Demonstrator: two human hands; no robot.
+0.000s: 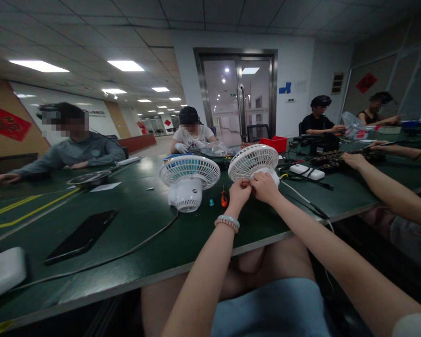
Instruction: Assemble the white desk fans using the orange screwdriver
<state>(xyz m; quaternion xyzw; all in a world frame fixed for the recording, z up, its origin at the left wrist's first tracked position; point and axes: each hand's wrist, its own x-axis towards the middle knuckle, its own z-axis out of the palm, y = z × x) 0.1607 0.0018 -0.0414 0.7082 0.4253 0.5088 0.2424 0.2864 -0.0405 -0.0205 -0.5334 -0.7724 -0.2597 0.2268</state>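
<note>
Both my hands are at the near side of a white fan (254,159), whose round grille tilts upward. My left hand (241,191) is closed, its fingertips pinched together by the fan's housing; what they hold is too small to make out. Bent fingers of my right hand (264,186) press on the housing and meet the left fingertips. A second white fan (187,182) stands to the left, grille up, its cable trailing left. Between the fans lie an orange-handled screwdriver (224,199) and a small teal plastic piece (211,202).
A black phone (80,236) and a white box-like device (5,271) lie left on the green table (133,229). Right are a white power strip (307,172) with black cable and a neighbour's hands (356,161). A red bin (273,143) stands behind. Co-workers sit around the table.
</note>
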